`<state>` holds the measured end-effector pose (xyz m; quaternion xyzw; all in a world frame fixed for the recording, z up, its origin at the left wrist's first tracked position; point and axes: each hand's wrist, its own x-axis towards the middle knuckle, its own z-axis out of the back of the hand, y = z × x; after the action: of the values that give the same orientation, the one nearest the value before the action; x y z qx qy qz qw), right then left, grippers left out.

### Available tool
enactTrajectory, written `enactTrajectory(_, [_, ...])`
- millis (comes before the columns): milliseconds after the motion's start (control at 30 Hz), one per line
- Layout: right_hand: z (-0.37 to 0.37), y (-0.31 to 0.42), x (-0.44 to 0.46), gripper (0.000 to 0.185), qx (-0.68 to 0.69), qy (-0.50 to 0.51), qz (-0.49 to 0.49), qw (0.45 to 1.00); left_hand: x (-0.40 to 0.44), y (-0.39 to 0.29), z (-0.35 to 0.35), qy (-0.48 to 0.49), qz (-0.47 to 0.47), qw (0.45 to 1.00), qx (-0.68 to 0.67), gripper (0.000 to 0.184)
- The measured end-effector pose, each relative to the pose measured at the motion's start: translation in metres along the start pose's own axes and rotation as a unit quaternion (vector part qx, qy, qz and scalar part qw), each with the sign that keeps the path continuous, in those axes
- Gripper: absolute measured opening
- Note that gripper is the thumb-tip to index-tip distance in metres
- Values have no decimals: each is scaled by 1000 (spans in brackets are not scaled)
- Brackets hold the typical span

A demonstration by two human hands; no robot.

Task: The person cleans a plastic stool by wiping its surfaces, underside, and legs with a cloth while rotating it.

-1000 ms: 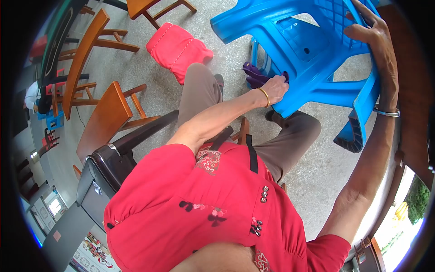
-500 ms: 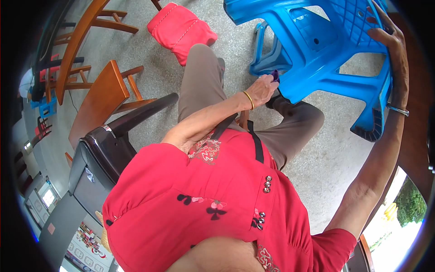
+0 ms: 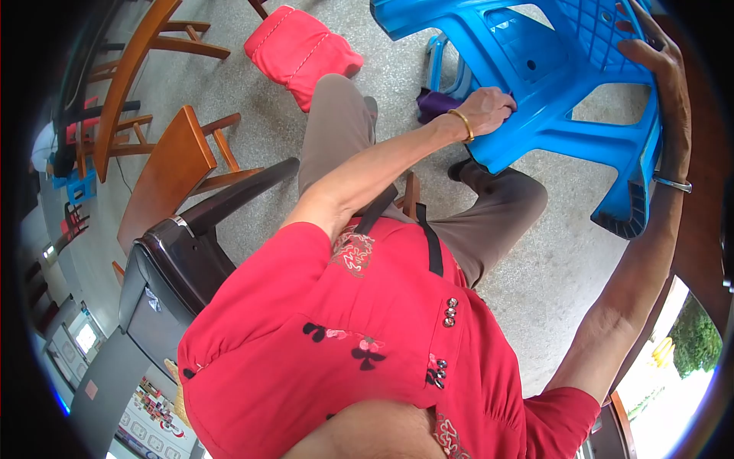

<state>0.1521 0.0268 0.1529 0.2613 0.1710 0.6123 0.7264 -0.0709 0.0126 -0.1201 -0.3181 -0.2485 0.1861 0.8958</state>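
A blue plastic stool [image 3: 527,131] is tipped on its side in front of me, with its legs and openings showing. My left hand [image 3: 488,111], with a gold bangle at its wrist, is closed on a purple cloth [image 3: 438,105] and presses it against the leg of the stool. Part of the cloth trails out to the left of the hand. My right hand [image 3: 656,58], above a silver bracelet, grips the stool's right side near the lattice panel. Some of its fingers are hidden behind the stool. Another blue stool [image 3: 435,67] stands on the floor behind, partly covered.
A red cushion-like bundle [image 3: 302,53] lies on the speckled floor beyond my knee. Wooden chairs [image 3: 172,164] stand at the left, near a dark chair armrest [image 3: 245,195]. A brown wooden surface [image 3: 703,183] runs along the right.
My left hand has moved right and up along the stool leg, and more of the purple cloth now shows. My right hand keeps its hold, and the stool has barely shifted.
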Motion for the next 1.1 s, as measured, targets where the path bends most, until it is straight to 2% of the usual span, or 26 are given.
enactTrajectory(33, [-3,12,-4,82,2,-2,-1,1000,8,-3,-9,-9,8,1000,0,20])
enactTrajectory(67, [-6,25,-9,82,2,-4,-4,1000,13,-8,-19,26,146,985,-85,20])
enactTrajectory(133, [-16,82,-22,43,297,48,112,947,-2,-1,-51,8,134,990,-48,20])
enactTrajectory(167, [-10,86,-17,43,297,45,112,947,-7,1,-60,-13,124,992,-9,19])
enactTrajectory(200, [-3,88,-11,43,323,99,157,928,-10,-17,-42,-16,192,980,-54,18])
enactTrajectory(233, [-1,90,-9,43,348,155,201,903,-19,-19,-36,-14,192,980,-53,18])
enactTrajectory(267, [-5,96,-15,43,349,155,203,902,-29,-17,-33,-14,172,982,-73,18])
enactTrajectory(300, [-12,103,-25,45,257,65,146,953,-36,-13,-29,-14,149,985,-91,18])
enactTrajectory(333, [-19,106,-31,46,161,-27,84,983,-51,-5,-33,-39,62,996,-44,17])
enactTrajectory(367, [-20,82,-24,46,162,-30,89,982,-55,-9,-24,-40,59,997,-39,17])
enactTrajectory(433, [-9,13,3,83,1,-27,6,1000,-58,-17,-9,-5,163,977,-138,19])
enactTrajectory(467, [-9,9,5,85,2,-33,14,999,-57,-12,-5,24,238,944,-226,18])
enactTrajectory(500, [-7,7,5,85,3,-36,19,999,-54,-9,7,20,235,946,-222,18])
enactTrajectory(533, [-4,5,4,85,-20,-33,30,999,-52,-5,22,22,317,856,-407,17])
enactTrajectory(567, [-1,1,5,85,-43,-30,40,998,-49,-3,40,24,383,724,-573,17])
enactTrajectory(600, [1,-6,7,84,-45,-28,38,998,-44,1,59,34,371,682,-630,19])
enactTrajectory(633, [0,-3,7,84,-44,-28,40,998,-36,1,83,32,371,683,-628,19])
enactTrajectory(700, [-1,3,1,84,-14,-27,9,1000,-23,1,123,-26,238,641,-730,24])
enactTrajectory(733, [-2,2,0,84,-13,-26,6,1000,-27,9,124,-25,240,640,-730,24])
enactTrajectory(800, [-2,-1,4,85,-23,-40,22,999,-37,26,121,-176,230,552,-782,30])
enactTrajectory(833, [-5,27,-5,85,-23,-42,23,999,-49,27,104,-175,229,554,-781,30])
enactTrajectory(900, [-13,102,-27,53,192,-75,31,978,-69,23,61,-144,387,512,-753,35])
enactTrajectory(933, [-12,99,-28,53,192,-77,21,978,-69,27,53,-137,393,510,-753,35])
enactTrajectory(1000, [-12,84,-21,58,300,45,148,941,-75,32,34,-103,385,479,-782,33])
enactTrajectory(1033, [-8,59,-13,58,298,48,148,942,-76,35,31,-105,383,477,-784,33])
enactTrajectory(1100, [0,4,2,85,13,-8,1,1000,-79,41,33,-78,324,468,-819,31])
